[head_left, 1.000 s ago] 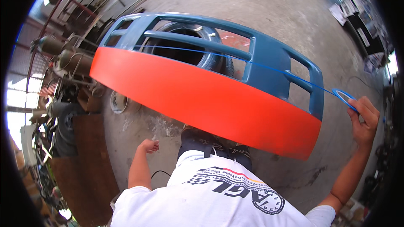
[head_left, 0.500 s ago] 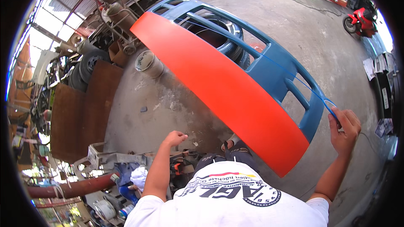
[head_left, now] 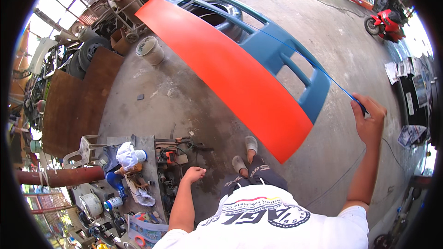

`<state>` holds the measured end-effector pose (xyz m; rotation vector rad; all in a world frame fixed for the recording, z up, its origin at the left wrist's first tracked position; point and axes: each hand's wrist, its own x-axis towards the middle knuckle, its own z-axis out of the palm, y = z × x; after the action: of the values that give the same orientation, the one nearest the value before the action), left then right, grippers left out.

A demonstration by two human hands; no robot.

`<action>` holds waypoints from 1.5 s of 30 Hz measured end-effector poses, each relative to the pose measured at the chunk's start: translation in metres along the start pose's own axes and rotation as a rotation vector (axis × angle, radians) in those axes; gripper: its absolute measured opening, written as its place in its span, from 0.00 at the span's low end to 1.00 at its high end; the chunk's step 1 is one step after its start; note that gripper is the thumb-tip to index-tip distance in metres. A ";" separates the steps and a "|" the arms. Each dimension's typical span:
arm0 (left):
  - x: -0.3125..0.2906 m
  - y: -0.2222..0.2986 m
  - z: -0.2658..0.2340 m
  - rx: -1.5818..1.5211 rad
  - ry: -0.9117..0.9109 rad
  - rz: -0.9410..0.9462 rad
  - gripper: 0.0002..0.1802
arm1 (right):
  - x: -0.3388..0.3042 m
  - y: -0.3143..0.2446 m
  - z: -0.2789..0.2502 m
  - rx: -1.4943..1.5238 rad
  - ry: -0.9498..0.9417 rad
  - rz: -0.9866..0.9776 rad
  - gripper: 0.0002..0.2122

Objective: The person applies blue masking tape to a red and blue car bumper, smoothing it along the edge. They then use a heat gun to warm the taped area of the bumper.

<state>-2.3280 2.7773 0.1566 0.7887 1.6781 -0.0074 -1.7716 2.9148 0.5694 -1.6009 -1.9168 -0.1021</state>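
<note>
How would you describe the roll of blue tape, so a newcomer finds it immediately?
Start at the large orange-and-blue panel and follow it to its right end. Just beyond, the right hand's grip holds the blue tape roll. It is a more vivid blue than the panel, with a thin strip stretching from it.

Yo, you've got a white short-sleeved T-shirt [head_left: 272, 228] on, black letters, dial graphic at their 3 o'clock, black-red-yellow stripe around 12. Dark shorts [head_left: 254, 175] with pale script, greyish slip-ons [head_left: 251, 143]. Bare left hand [head_left: 194, 174] near 7, bare right hand [head_left: 370, 113] at 3.
</note>
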 end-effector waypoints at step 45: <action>-0.289 0.388 0.632 -0.696 0.305 0.810 0.15 | -0.144 0.295 -0.210 1.139 -0.154 -0.046 0.12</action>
<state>-1.5733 2.6731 0.3881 0.8873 1.3727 1.2388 -1.4082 2.7752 0.5674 -0.7779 -1.5886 0.9431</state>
